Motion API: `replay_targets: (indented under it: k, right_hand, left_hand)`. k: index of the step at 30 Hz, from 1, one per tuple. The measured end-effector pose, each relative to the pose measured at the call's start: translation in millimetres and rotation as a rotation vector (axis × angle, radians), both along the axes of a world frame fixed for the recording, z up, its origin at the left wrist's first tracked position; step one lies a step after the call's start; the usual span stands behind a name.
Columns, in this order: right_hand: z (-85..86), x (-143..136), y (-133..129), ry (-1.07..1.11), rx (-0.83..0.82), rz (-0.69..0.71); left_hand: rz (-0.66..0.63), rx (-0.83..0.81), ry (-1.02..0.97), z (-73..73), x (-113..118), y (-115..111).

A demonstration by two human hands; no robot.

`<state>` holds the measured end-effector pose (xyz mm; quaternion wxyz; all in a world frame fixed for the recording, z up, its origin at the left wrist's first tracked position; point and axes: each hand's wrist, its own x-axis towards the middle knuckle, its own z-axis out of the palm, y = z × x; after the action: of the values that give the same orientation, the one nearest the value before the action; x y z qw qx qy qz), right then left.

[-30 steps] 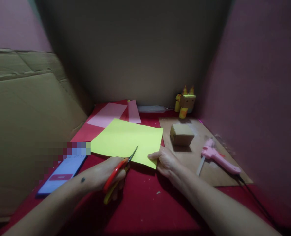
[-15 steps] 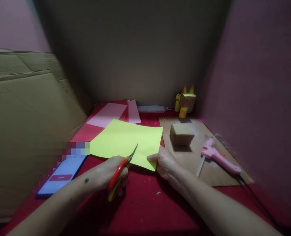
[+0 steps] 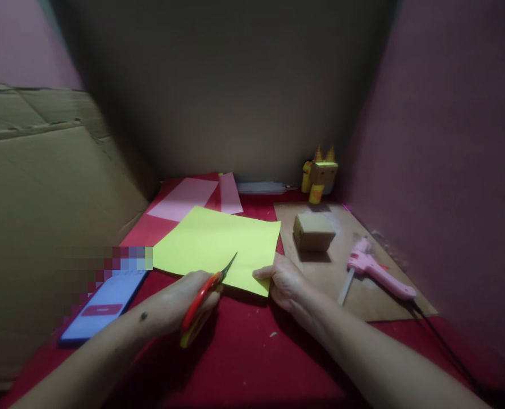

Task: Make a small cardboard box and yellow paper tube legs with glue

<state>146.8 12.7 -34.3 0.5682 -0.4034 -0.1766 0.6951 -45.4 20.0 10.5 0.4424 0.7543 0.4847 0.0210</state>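
Observation:
A sheet of yellow paper (image 3: 218, 238) lies tilted in front of me, its near edge lifted off the red cloth. My right hand (image 3: 284, 278) pinches that sheet at its near right corner, thumb on top. In my left hand (image 3: 195, 292) is a pair of scissors (image 3: 201, 301) with red and yellow handles. Their blades point up and to the right, at the paper's near edge, with the upper blade showing over the sheet. The fingers of my left hand are partly hidden behind the handles.
On the right, a cardboard mat (image 3: 374, 307) bears a small cardboard box (image 3: 314, 232) and a pink glue gun (image 3: 380, 272) with a cord. A cardboard animal figure (image 3: 322, 173) stands behind. Pink paper (image 3: 184, 199) lies at the back left. A phone (image 3: 103, 309) lies left.
The scissors' handles have swung slightly down and left, and the blades look closer together. My right hand keeps its hold on the paper. The whole view has shifted slightly.

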Motion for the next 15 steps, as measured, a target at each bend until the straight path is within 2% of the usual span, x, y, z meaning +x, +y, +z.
replay_targets:
  k: [5, 11, 15]
  right_hand:
    - [-1.0, 5, 3, 0.003, -0.103, -0.056]
    - [-0.7, 8, 11, 0.03, -0.161, -0.134]
    - [-0.3, 6, 11, 0.041, -0.134, -0.131]
  left_hand:
    - [-0.015, -0.022, -0.006, -2.6, -9, -1]
    - [-0.052, -0.082, -0.006, 3.7, -17, -8]
    - [0.018, -0.169, -0.009, 3.2, -17, -13]
